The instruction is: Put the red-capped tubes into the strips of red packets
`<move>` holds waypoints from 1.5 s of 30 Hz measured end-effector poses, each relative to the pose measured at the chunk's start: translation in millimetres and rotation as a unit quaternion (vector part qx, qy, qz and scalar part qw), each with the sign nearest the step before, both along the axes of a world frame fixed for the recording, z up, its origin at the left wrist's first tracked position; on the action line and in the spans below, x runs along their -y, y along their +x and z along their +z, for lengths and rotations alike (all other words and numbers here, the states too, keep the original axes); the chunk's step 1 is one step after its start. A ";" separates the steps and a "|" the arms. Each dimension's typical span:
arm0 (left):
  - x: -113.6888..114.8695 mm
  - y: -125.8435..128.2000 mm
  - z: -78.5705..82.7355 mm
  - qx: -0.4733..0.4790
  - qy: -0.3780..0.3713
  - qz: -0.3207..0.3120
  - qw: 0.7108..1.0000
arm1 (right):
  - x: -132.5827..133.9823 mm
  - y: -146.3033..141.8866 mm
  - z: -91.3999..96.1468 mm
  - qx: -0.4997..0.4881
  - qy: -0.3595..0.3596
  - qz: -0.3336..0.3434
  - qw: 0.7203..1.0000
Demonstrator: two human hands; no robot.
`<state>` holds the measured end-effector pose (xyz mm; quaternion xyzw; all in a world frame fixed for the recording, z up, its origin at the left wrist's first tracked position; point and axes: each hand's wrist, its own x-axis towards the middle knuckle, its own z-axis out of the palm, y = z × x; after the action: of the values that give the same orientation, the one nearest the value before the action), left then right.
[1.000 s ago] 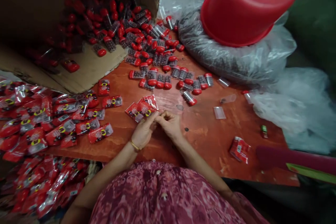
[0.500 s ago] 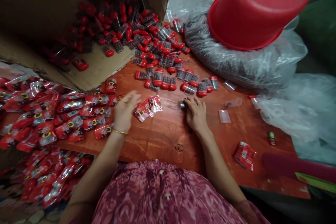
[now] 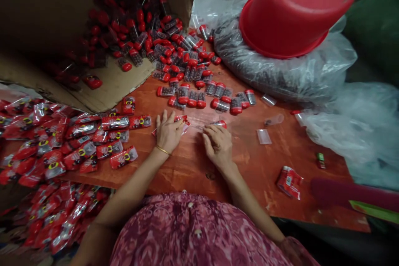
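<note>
The left hand (image 3: 169, 133), left of the flat red packets (image 3: 181, 118) half a second ago, is now spreading loosely over them, bringing them within its reach. The right hand (image 3: 218, 143) is curling just on the near side of a red-capped tube (image 3: 221, 124), but its knuckles are hiding whether it is gripping anything; the left palm is covering most of the packets.

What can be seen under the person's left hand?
Edges of red printed packaging show on both sides of the left hand. The middle is covered by the hand, so I cannot tell how many pieces lie there.
</note>
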<state>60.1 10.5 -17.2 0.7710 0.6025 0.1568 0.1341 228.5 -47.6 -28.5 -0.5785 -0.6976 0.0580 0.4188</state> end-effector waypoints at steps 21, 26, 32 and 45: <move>17.6 -26.1 19.7 0.019 -0.011 -0.075 0.997 | -5.3 -18.0 3.6 -0.258 -0.209 0.044 0.942; 30.7 -42.1 12.4 -0.029 -0.024 -0.120 0.992 | 5.1 -21.6 2.9 -0.188 -0.214 0.071 0.956; 36.6 -31.5 3.4 0.046 0.039 -0.042 0.997 | 8.4 -26.2 5.8 -0.196 -0.215 0.069 0.954; 8.5 3.8 18.5 0.454 -0.191 0.067 0.868 | -17.6 -33.2 4.3 -0.332 -0.228 0.015 0.915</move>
<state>63.9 2.0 1.3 0.5321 0.5432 0.3802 0.5266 195.4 -30.0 -24.2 -0.5949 -0.4950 0.4107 0.4820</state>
